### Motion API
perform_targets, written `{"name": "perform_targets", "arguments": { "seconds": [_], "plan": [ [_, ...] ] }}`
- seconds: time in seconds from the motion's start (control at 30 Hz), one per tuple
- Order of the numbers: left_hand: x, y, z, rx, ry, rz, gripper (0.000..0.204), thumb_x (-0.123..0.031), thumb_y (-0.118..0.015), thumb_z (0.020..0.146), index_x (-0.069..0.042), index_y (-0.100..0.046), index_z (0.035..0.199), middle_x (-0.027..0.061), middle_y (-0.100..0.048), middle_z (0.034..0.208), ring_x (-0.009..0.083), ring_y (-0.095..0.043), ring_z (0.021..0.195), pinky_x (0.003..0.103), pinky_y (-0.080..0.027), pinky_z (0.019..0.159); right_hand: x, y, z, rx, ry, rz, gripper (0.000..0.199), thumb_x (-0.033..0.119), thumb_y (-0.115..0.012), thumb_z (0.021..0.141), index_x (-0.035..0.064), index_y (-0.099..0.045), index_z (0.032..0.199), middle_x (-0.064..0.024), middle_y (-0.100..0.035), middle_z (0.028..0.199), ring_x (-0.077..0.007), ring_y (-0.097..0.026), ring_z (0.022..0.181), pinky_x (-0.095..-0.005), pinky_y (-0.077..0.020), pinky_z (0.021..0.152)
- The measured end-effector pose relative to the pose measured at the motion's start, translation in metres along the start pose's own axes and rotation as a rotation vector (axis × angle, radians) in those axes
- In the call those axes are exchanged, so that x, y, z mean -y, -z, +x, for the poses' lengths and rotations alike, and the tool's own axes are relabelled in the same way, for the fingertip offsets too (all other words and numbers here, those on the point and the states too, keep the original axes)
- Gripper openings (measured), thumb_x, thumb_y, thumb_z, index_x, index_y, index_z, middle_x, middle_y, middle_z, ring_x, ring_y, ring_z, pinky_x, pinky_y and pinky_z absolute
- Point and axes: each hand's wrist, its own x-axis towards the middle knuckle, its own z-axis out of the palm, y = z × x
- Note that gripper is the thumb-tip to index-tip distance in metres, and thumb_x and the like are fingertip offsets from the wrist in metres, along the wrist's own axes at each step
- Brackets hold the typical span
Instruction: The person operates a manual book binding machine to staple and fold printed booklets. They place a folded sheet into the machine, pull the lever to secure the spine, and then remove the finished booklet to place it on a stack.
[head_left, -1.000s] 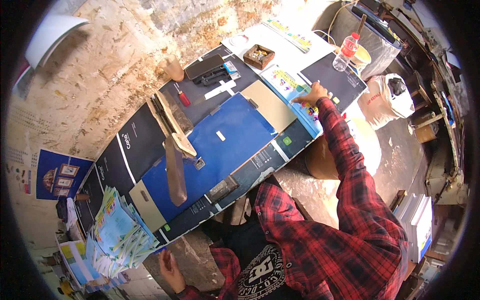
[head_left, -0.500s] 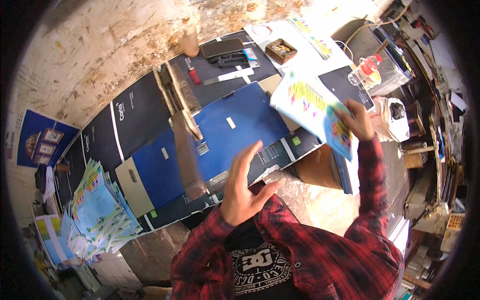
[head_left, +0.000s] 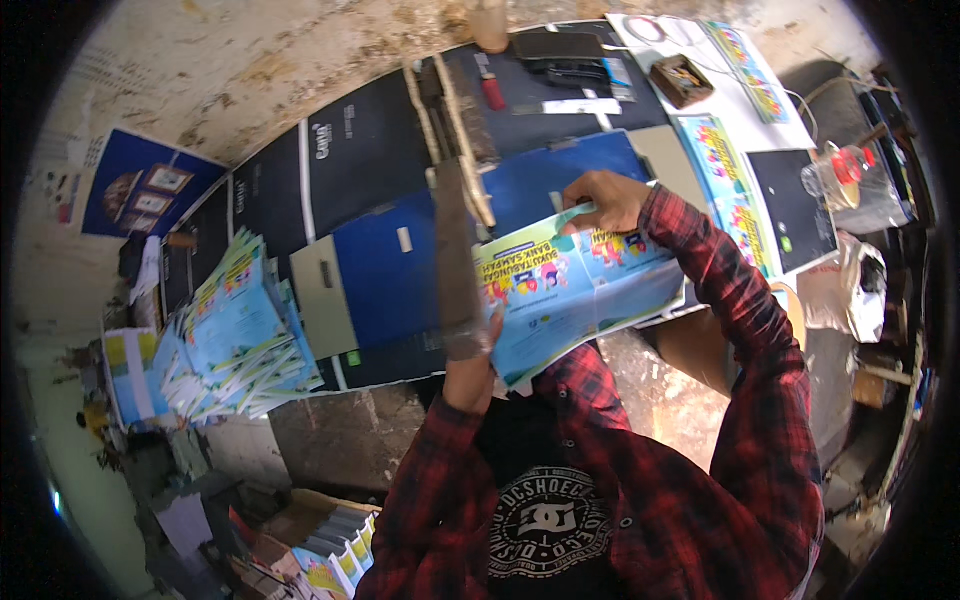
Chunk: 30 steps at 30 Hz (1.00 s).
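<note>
I hold a colourful printed sheet (head_left: 575,290), light blue with cartoon pictures, over the near edge of the table. My right hand (head_left: 607,200) grips its top edge. My left hand (head_left: 470,365) holds its lower left corner from below, mostly hidden behind the sheet and a long brown wooden strip (head_left: 455,265). Under the sheet lies a blue cardboard panel (head_left: 400,270) on black cardboard (head_left: 340,160).
A fanned stack of similar light blue booklets (head_left: 235,345) lies at the table's left end. More printed sheets (head_left: 735,200) lie at the right, by a plastic bottle with a red cap (head_left: 835,175). A small brown box (head_left: 680,80), a red marker (head_left: 493,92) and black items (head_left: 560,55) sit at the back.
My right hand lifted one sheet from the right of the table and brought it toward me. My left hand rose from beside my leg and took the sheet's lower corner.
</note>
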Motion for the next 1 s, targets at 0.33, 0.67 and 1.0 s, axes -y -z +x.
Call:
{"name": "perform_targets", "arguments": {
  "seconds": [0.33, 0.67, 1.0],
  "plan": [
    [0.014, -0.01, 0.022, 0.07, -0.108, 0.358, 0.036, -0.028, -0.067, 0.093, 0.0, -0.068, 0.114, 0.0078, -0.071, 0.102, 0.0115, -0.063, 0.092, 0.031, -0.051, 0.08, -0.064, -0.003, 0.012, -0.008, -0.109, -0.048, 0.035, 0.031, -0.079, 0.077, 0.0008, -0.066, 0.088, -0.0075, -0.065, 0.075, -0.0159, -0.056, 0.073, -0.0365, -0.0459, 0.069],
    [0.021, -0.008, 0.01, -0.111, -0.325, 0.22, 0.04, -0.035, -0.063, 0.096, 0.0, -0.069, 0.115, 0.0121, -0.073, 0.103, 0.0166, -0.066, 0.092, 0.035, -0.051, 0.084, -0.022, -0.005, -0.005, -0.276, 0.104, -0.27, 0.044, 0.025, -0.076, 0.085, -0.0004, -0.059, 0.118, -0.0145, -0.065, 0.101, -0.023, -0.062, 0.092, -0.035, -0.0486, 0.082],
    [0.044, 0.027, -0.026, -0.344, -0.402, 0.398, 0.028, -0.022, -0.067, 0.094, 0.002, -0.065, 0.109, 0.0109, -0.072, 0.095, 0.0182, -0.068, 0.085, 0.035, -0.054, 0.077, -0.051, -0.159, -0.149, -0.812, -0.443, 0.291, 0.044, 0.029, -0.07, 0.093, -0.0048, -0.057, 0.119, -0.015, -0.061, 0.115, -0.0211, -0.056, 0.104, -0.0344, -0.0465, 0.088]
  ]
}}
